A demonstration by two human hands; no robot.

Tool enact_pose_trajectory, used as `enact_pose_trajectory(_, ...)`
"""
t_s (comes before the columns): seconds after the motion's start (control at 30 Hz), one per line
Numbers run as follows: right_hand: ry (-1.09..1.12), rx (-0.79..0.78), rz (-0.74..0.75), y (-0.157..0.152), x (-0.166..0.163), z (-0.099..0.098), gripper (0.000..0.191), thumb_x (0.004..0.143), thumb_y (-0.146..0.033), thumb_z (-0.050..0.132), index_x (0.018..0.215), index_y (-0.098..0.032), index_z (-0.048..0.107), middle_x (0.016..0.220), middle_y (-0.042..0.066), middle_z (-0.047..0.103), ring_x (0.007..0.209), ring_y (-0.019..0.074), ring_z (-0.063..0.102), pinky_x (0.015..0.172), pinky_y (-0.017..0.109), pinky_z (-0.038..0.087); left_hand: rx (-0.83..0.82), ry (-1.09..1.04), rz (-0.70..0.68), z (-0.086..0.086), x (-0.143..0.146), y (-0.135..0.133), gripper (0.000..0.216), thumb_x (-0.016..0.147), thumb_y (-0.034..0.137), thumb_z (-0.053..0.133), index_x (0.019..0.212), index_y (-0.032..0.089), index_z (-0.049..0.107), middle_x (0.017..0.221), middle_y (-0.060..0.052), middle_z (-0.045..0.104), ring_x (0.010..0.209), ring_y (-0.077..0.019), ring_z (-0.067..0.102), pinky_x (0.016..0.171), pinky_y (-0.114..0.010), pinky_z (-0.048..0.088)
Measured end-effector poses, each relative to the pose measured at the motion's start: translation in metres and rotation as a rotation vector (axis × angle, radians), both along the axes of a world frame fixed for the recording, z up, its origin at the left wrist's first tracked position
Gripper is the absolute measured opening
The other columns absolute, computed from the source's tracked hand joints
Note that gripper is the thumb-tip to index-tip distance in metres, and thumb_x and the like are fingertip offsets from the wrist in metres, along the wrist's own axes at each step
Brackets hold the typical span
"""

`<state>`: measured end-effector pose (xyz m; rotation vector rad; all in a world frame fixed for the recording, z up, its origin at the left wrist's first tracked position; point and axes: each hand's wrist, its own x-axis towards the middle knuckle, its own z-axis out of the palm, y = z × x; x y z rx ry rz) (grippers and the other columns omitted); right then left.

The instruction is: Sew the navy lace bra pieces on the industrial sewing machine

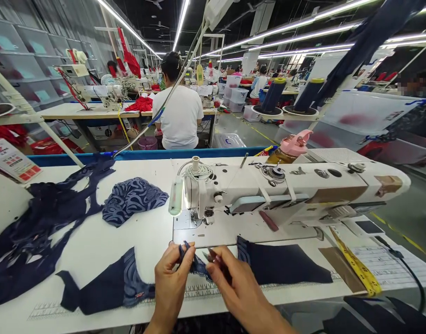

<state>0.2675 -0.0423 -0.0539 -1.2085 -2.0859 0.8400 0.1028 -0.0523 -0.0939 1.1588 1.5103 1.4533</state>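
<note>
My left hand (171,276) is closed in a pinch on a narrow edge of a navy garment piece (199,268), just in front of the sewing machine (234,185). In my right hand (235,277) is a pair of thread snips (207,255), its pointed metal tips showing close to the fabric; most of it is hidden by my fingers. To the left of my hands the fabric continues as a navy panel with a swirl-patterned lace part (132,280). On the right lies a plain navy panel (286,262) with a patterned end.
A patterned navy piece (134,199) and a heap of navy garments (49,213) lie left. A tape measure (359,266) and papers (390,264) are at right. Behind the machine stand a pink-lidded bottle (291,144) and thread cones (274,95). A person (178,109) sits ahead.
</note>
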Motion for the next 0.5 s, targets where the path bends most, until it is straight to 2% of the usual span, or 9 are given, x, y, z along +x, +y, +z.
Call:
enact_pose_trajectory(0.13, -0.108, 0.206, -0.009, -0.002, -0.023, -0.009, 0.022, 0.105, -0.034, 0.033, 0.091, -0.023, 0.046, 0.064, -0.005, 0.056, 0.049, 0.0127, 0.050, 0.049, 0.025, 0.028, 0.026, 0.042, 0.041, -0.008, 0.002, -0.004, 0.023, 0.087, 0.040, 0.064, 0.087, 0.019, 0.074, 0.075, -0.001, 0.061, 0.076, -0.0155, 0.061, 0.071, -0.024, 0.052)
enact_pose_trajectory(0.23, -0.201, 0.352, -0.045, 0.002, -0.029, -0.014, 0.027, 0.107, -0.032, 0.029, 0.088, -0.022, 0.046, 0.064, -0.003, 0.058, 0.047, 0.0130, 0.052, 0.049, 0.026, 0.026, 0.068, 0.099, 0.043, -0.006, 0.001, -0.006, 0.022, 0.087, 0.038, 0.063, 0.089, 0.019, 0.074, 0.080, -0.002, 0.065, 0.078, -0.0162, 0.063, 0.070, -0.024, 0.053)
enact_pose_trajectory(0.5, -0.224, 0.354, -0.039, 0.002, -0.031, -0.014, 0.027, 0.107, -0.033, 0.027, 0.088, -0.023, 0.043, 0.064, -0.004, 0.058, 0.050, 0.0137, 0.055, 0.050, 0.026, 0.027, 0.128, 0.172, 0.039, -0.009, 0.001, -0.010, 0.022, 0.088, 0.031, 0.062, 0.106, 0.023, 0.073, 0.090, -0.004, 0.071, 0.088, -0.0196, 0.066, 0.077, -0.029, 0.055)
